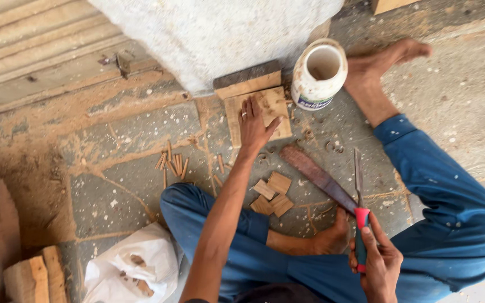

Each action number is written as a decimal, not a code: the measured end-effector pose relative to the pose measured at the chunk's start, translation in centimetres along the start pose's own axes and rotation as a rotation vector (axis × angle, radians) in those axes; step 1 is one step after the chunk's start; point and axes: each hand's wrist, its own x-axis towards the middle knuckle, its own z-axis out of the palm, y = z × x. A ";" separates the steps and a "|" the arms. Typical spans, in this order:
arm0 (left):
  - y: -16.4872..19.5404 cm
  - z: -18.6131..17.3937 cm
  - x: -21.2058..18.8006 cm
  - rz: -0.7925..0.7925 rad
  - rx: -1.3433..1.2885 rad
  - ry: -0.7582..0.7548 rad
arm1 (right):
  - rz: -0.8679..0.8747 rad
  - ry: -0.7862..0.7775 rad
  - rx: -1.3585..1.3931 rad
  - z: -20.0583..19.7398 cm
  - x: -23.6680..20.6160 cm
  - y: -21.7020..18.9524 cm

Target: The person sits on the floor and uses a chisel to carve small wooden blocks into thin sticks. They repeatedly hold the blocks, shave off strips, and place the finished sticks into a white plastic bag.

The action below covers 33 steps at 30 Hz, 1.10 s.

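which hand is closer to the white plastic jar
Left. The left hand rests on the wooden board right beside the white jar; the right hand holds a red-handled chisel far below it.

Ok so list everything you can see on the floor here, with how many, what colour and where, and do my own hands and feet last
wooden board: one, tan, floor, under the left hand
white jar: one, open, right of the board
small wooden squares: about four, tan, floor between the legs
thin wooden pegs: a scattered handful, tan, left of the forearm
long flat tool: one, reddish-brown, lying on the floor
white plastic bag: one, lower left, wood bits inside
wood blocks: several, tan, far lower left
chisel: one, red handle
left hand: flat on the board
right hand: gripping the chisel
feet: two, bare
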 end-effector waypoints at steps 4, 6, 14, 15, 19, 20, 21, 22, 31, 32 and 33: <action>3.5 2.7 2.2 -0.171 0.258 -0.132 | 0.027 0.081 0.007 -0.7 0.4 -0.2; 4.7 3.8 2.2 -0.192 0.303 -0.099 | 0.048 0.129 0.000 -1.3 0.7 -0.2; 4.9 5.1 -1.9 -0.068 0.095 -0.154 | 0.010 0.186 0.029 -3.4 1.8 0.0; 4.5 5.0 -2.6 -0.097 0.252 -0.146 | 0.001 0.176 0.038 -3.5 1.8 -0.1; 1.7 4.1 -4.4 0.252 -0.130 -0.043 | -0.004 0.152 0.063 -3.8 1.9 -0.3; 0.8 3.8 -4.6 0.156 -0.111 0.048 | -0.001 0.172 0.050 -3.8 1.9 -0.3; -0.1 3.4 -4.6 0.059 -0.092 0.129 | 0.013 0.197 0.037 -3.8 1.8 -0.3; -1.0 3.0 -4.5 -0.091 -0.007 0.166 | 0.009 0.203 0.048 -3.8 1.6 -0.3; -4.7 0.2 -5.5 -0.030 0.197 0.105 | 0.016 0.182 0.036 -2.6 1.0 -0.4; -4.9 0.0 -6.0 0.008 0.207 0.076 | 0.006 0.190 0.031 -2.4 0.9 -0.6; -5.1 -0.1 -6.4 0.034 0.222 0.026 | 0.017 0.202 0.013 -2.3 0.7 -0.7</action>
